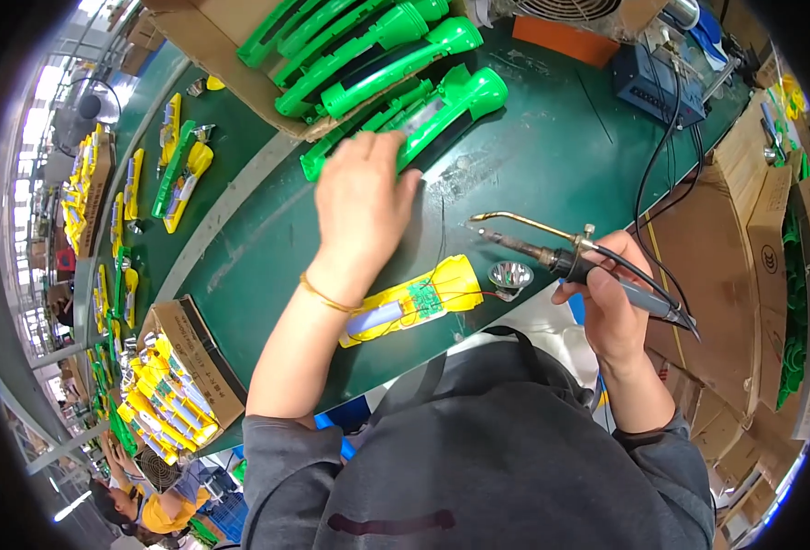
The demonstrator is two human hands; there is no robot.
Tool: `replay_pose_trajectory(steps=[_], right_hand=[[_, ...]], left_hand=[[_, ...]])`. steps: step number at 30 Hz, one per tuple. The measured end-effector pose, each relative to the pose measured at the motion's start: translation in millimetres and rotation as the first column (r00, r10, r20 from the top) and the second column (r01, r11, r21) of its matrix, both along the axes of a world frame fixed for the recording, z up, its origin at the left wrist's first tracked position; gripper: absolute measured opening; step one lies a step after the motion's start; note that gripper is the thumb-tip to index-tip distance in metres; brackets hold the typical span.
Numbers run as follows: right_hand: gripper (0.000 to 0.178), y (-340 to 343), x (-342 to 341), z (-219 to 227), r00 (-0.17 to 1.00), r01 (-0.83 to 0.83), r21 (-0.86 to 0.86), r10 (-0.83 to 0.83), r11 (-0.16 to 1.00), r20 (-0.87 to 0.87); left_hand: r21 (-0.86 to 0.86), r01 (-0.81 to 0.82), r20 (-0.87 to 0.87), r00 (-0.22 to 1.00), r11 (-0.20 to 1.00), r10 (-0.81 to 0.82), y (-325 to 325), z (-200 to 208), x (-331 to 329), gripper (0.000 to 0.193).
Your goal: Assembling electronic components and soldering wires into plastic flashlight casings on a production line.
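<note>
My left hand [364, 192] reaches forward with its fingers bent over the near end of a green flashlight housing [465, 99], which lies beside a carton; its fingertips are partly hidden. In my right hand [618, 302] is a soldering iron [565, 264] with a thin brass tube along it, its tip pointing left over the bench. Between my arms lies an opened yellow flashlight shell [462, 282] holding a blue cylindrical battery [374, 317] and a green circuit board [426, 298]. Thin wires run from it to a round silver reflector [510, 275] near the bench edge.
A cardboard carton [205, 60] of green housings stands at the far side. Another carton [205, 353] holds yellow shells at left. Flashlight parts line a belt [153, 247] beyond. A blue power unit [659, 84] with black cables sits far right. Another person [159, 509] works at lower left.
</note>
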State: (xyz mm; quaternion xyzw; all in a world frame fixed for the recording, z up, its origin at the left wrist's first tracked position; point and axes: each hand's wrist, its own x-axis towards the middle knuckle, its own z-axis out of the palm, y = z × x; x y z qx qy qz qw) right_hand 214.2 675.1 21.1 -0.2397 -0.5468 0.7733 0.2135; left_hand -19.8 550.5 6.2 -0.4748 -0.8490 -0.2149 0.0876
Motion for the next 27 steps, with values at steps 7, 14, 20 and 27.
replay_pose_trajectory(steps=[7,14,20,27], right_hand=[[0.023,18.9,13.9,-18.1,0.977,0.206,-0.072,-0.209,0.976,-0.041],[0.021,13.3,5.8,-19.4,0.986,0.153,-0.092,-0.158,0.984,-0.056],[0.022,11.0,4.9,-13.6,0.985,0.146,-0.093,-0.153,0.985,-0.079],[0.017,27.7,-21.0,-18.9,0.957,0.217,-0.105,-0.233,0.970,-0.172]], left_hand=[[0.013,0.186,-0.308,0.935,0.982,-0.173,-64.1,14.7,0.5,0.027],[-0.143,0.253,-0.018,0.966,0.957,-0.258,-83.0,11.8,39.0,0.017],[-0.166,0.084,0.171,0.984,0.983,-0.055,-18.0,18.2,79.9,0.016],[0.246,0.179,0.390,0.881,0.953,-0.266,5.1,4.0,78.7,0.015]])
